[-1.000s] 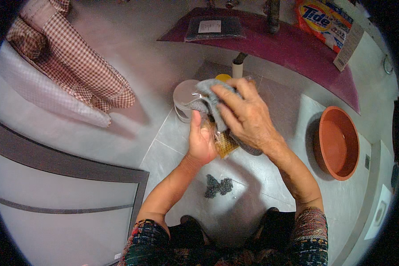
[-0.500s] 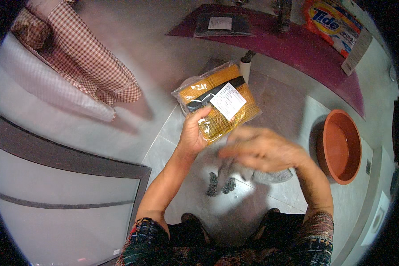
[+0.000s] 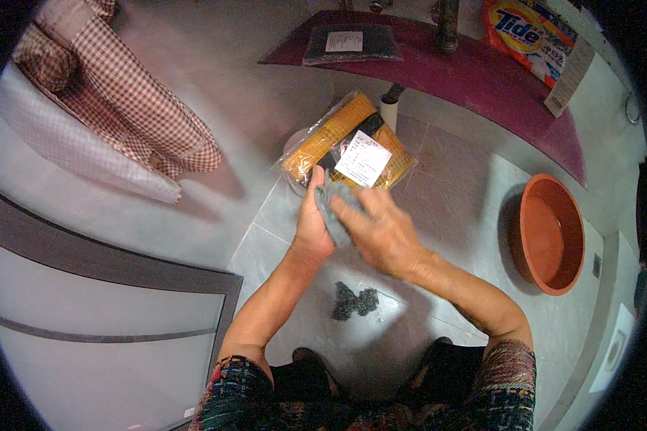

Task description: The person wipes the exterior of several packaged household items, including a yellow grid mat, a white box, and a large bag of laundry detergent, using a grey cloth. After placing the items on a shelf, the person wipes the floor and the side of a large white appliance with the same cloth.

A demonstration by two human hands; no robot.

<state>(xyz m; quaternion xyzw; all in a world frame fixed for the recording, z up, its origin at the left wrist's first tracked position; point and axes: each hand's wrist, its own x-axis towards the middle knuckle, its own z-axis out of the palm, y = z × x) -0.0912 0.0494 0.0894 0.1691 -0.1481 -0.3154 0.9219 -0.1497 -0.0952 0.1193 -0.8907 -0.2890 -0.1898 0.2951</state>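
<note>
Hands meeting mid-frame above grey floor tiles [image 3: 438, 179]. Left hand [image 3: 313, 226] gripping the lower edge of a clear packet [image 3: 349, 147], fingers closed on it; packet holding yellow and black scrubbers, white rectangular label [image 3: 363, 159] lying square on its front. Right hand [image 3: 381, 230] pressing a grey cloth [image 3: 331, 205] against the left palm, fingers curled narrowly over it. Packet hovering over a pale round bowl [image 3: 291, 144]. Lying on the floor below the wrists, a dark crumpled scrap [image 3: 354, 302]. Sitting well apart at right, an orange basin [image 3: 550, 233]. Resting on the maroon shelf [image 3: 482, 72]: a dark flat packet with white label [image 3: 349, 44], and an orange detergent bag [image 3: 528, 36] at the far corner. Hanging at upper left, checked cloth [image 3: 133, 108].
</note>
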